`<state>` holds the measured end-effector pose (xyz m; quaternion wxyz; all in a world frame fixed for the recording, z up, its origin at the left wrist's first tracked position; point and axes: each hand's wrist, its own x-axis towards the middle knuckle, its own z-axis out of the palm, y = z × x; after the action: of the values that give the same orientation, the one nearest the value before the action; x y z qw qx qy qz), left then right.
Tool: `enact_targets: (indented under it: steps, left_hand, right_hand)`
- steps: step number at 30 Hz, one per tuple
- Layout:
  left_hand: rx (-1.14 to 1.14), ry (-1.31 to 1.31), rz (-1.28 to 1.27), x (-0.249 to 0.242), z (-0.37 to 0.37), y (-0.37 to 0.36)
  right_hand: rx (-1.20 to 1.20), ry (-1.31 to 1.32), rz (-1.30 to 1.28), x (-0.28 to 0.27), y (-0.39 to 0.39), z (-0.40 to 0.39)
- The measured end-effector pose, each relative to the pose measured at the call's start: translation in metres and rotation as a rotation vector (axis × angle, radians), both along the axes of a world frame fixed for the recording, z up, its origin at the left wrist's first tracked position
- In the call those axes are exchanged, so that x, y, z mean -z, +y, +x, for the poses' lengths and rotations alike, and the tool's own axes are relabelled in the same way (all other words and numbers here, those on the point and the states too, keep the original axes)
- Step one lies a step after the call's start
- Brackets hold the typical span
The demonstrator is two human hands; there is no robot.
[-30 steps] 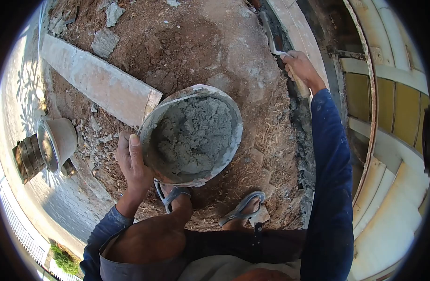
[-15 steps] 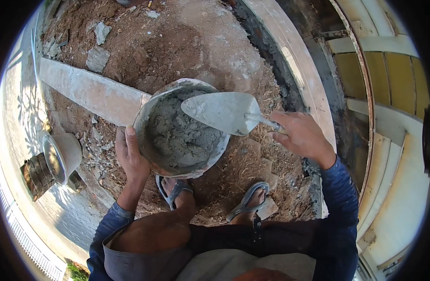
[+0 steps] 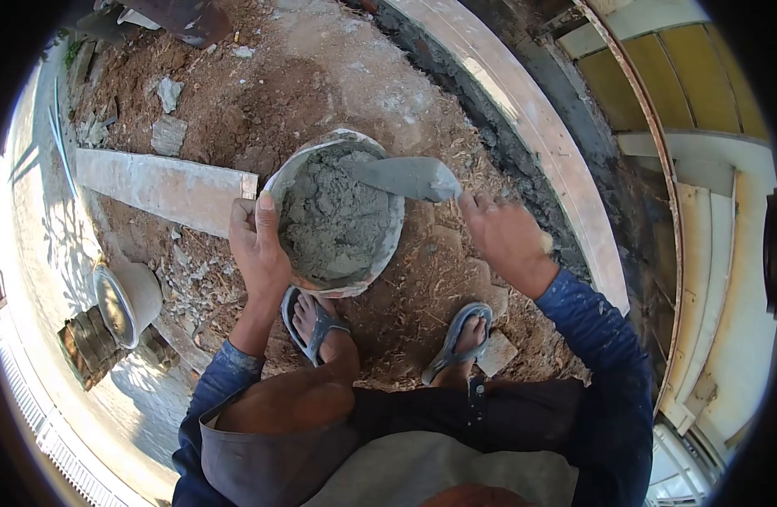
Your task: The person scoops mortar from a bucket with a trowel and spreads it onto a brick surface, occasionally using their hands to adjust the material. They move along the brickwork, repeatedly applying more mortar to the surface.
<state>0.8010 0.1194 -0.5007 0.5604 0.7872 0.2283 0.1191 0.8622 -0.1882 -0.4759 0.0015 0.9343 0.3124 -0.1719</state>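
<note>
A round bucket (image 3: pixel 393 253) of wet grey mortar (image 3: pixel 333 221) is in front of me, above my sandalled feet. My left hand (image 3: pixel 262 245) grips its near left rim, thumb up along the edge. In my right hand (image 3: pixel 508 241) is a trowel (image 3: pixel 412 177), held by its handle, which the fingers mostly hide. The blade reaches left over the bucket's right rim, tilted so that it looks narrow, and its tip is at the mortar's surface.
A long flat slab (image 3: pixel 164 188) runs left from the bucket over broken soil. Another bucket (image 3: pixel 139 296) stands at the left beside stacked dark pieces (image 3: pixel 91 342). A low curved wall edge (image 3: pixel 524 110) with a mortar-lined trench curves along the right. Stone chunks (image 3: pixel 169 135) lie upper left.
The trowel blade has turned from flat and broad to steeply tilted, its tip now at the mortar. My right hand has rolled over and moved slightly left. My left hand still grips the rim.
</note>
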Motion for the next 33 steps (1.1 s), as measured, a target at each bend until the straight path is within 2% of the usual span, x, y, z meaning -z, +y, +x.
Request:
enact_targets:
  steps: [2,3,5,8,15,18,20,24,27,29,30,32,33]
  left_hand:
    - [-0.041,-0.026,0.058,0.003,0.000,0.002]
    - [-0.036,-0.024,0.060,0.001,-0.001,0.001]
    - [-0.010,-0.023,0.050,0.000,-0.004,0.000]
    - [0.002,-0.054,0.105,0.001,-0.004,0.000]
    - [0.029,-0.017,0.093,-0.001,-0.001,0.007]
    - [0.014,-0.033,0.091,0.003,-0.002,0.013]
    - [0.001,-0.023,0.091,0.003,-0.002,0.017]
    - [-0.026,0.017,0.111,0.006,0.001,0.032]
    - [-0.049,0.014,0.109,0.018,0.003,0.058]
    - [-0.092,0.110,0.075,0.016,0.005,0.069]
    - [-0.100,0.078,0.028,0.024,0.005,0.078]
    - [-0.091,0.120,0.032,0.027,0.003,0.085]
    - [-0.073,0.156,0.040,0.027,0.002,0.087]
  right_hand:
    - [-0.041,0.216,0.015,0.020,0.014,-0.011]
    - [-0.036,0.218,0.019,0.030,0.024,-0.021]
    - [-0.041,0.450,0.167,0.044,0.041,-0.040]
    - [-0.038,0.582,0.285,0.046,0.028,-0.040]
    - [0.019,0.666,0.396,0.027,0.012,-0.019]
    - [0.111,0.821,0.355,0.023,0.009,-0.012]
    - [0.071,0.597,0.284,0.009,0.012,-0.007]
    - [0.042,0.502,0.224,-0.009,0.004,0.006]
    - [0.013,0.592,0.236,-0.020,-0.010,0.021]
    - [0.034,0.744,0.423,-0.019,-0.026,0.031]
    - [0.029,0.750,0.416,-0.014,-0.035,0.037]
    - [0.086,0.987,0.543,0.006,-0.056,0.047]
    - [0.082,0.993,0.537,0.013,-0.068,0.052]
